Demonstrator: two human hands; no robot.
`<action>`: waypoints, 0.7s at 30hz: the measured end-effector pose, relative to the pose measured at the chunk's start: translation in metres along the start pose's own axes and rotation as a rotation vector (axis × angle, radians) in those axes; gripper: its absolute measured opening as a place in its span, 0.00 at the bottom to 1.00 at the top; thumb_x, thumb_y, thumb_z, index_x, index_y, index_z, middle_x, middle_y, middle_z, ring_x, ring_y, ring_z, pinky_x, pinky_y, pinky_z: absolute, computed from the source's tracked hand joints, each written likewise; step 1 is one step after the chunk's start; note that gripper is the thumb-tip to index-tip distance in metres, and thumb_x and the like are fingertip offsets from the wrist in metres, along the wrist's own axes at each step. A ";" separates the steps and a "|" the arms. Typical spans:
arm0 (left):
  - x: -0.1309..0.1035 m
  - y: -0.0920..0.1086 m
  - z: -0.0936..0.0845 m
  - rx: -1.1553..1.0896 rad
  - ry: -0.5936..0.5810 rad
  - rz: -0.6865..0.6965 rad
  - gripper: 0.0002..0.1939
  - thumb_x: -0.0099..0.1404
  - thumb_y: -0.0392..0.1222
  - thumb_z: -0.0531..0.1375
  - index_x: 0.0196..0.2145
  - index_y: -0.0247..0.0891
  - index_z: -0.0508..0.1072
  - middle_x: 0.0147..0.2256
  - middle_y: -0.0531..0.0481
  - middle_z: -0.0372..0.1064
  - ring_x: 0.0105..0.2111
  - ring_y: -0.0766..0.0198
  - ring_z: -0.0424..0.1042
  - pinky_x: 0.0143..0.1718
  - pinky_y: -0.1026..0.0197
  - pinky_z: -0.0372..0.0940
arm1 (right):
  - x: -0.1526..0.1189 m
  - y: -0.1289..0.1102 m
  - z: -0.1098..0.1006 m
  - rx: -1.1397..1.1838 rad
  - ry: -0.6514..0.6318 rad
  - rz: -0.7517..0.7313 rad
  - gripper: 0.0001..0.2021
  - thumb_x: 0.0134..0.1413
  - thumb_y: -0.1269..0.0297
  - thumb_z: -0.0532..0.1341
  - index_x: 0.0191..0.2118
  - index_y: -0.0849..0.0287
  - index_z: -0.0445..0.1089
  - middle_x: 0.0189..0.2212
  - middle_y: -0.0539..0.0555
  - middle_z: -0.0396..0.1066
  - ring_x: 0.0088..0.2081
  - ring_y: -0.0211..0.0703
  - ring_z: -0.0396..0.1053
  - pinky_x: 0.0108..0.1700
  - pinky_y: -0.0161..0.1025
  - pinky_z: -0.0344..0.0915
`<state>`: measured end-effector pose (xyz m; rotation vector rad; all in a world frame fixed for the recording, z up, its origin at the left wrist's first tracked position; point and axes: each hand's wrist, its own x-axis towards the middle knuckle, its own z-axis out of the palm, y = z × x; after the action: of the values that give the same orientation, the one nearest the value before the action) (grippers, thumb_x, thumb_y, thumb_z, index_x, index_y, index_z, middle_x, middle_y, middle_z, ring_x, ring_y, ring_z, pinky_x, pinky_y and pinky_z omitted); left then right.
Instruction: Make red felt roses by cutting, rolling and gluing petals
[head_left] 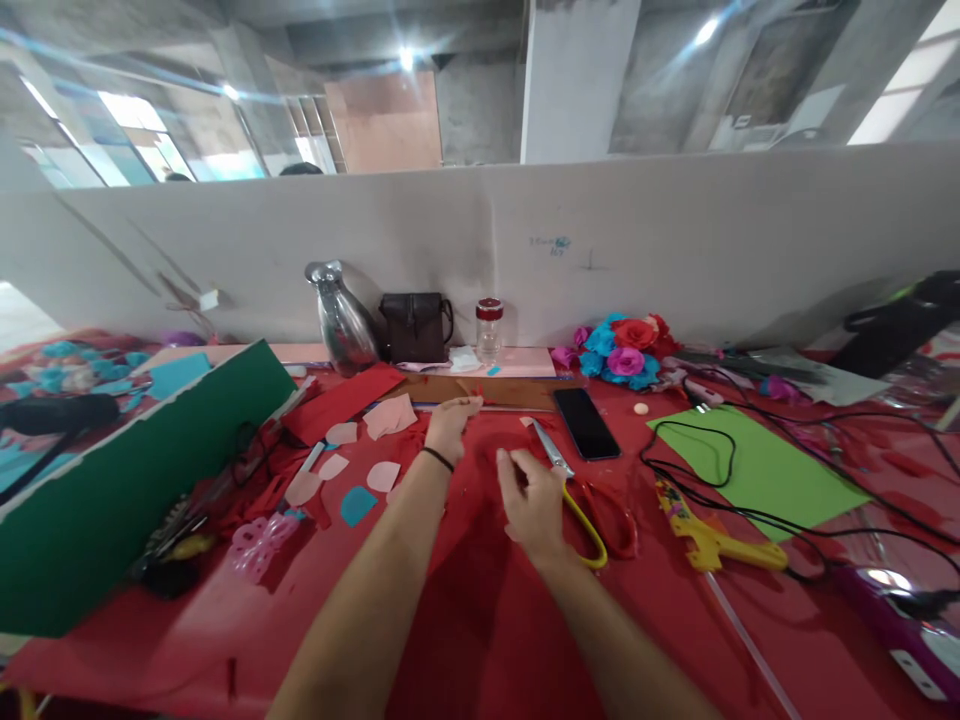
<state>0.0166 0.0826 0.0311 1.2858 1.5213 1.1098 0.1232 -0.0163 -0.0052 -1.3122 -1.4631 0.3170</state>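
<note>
My left hand reaches forward over the red cloth, fingers curled near a small red scrap by the brown sheet; whether it pinches anything is unclear. A black band circles that wrist. My right hand rests lower on the cloth, fingers apart, holding nothing. Just right of it lie yellow-handled scissors with their blades pointing away. Pink paper petals and a blue cut-out lie left of my left arm.
A black phone, a yellow glue gun, black cables over a green sheet, paper flowers, a jar, a brown bag, a silver vase and a green board surround the work area. A white partition stands behind.
</note>
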 end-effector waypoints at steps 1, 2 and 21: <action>-0.006 0.004 -0.004 -0.064 -0.019 0.003 0.09 0.59 0.39 0.57 0.22 0.36 0.68 0.20 0.53 0.63 0.24 0.67 0.67 0.26 0.66 0.61 | 0.003 -0.001 -0.002 0.088 0.011 0.090 0.15 0.60 0.57 0.52 0.28 0.57 0.68 0.21 0.49 0.67 0.23 0.38 0.62 0.27 0.36 0.57; -0.014 0.008 -0.007 -0.122 -0.032 0.008 0.09 0.59 0.40 0.58 0.23 0.36 0.67 0.21 0.54 0.62 0.22 0.70 0.65 0.25 0.67 0.60 | 0.006 -0.002 -0.004 0.177 0.012 0.164 0.13 0.59 0.55 0.53 0.32 0.57 0.70 0.25 0.50 0.70 0.25 0.39 0.64 0.28 0.36 0.59; -0.072 -0.022 -0.023 -0.923 -0.431 -0.220 0.12 0.46 0.39 0.71 0.28 0.33 0.76 0.25 0.51 0.72 0.25 0.70 0.68 0.27 0.67 0.62 | 0.003 -0.014 -0.001 0.735 -0.378 0.468 0.11 0.49 0.54 0.63 0.28 0.57 0.66 0.24 0.46 0.65 0.26 0.36 0.62 0.32 0.35 0.60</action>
<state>-0.0022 0.0070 0.0202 0.6265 0.6508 1.0918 0.1176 -0.0192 0.0074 -0.9846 -1.1319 1.3331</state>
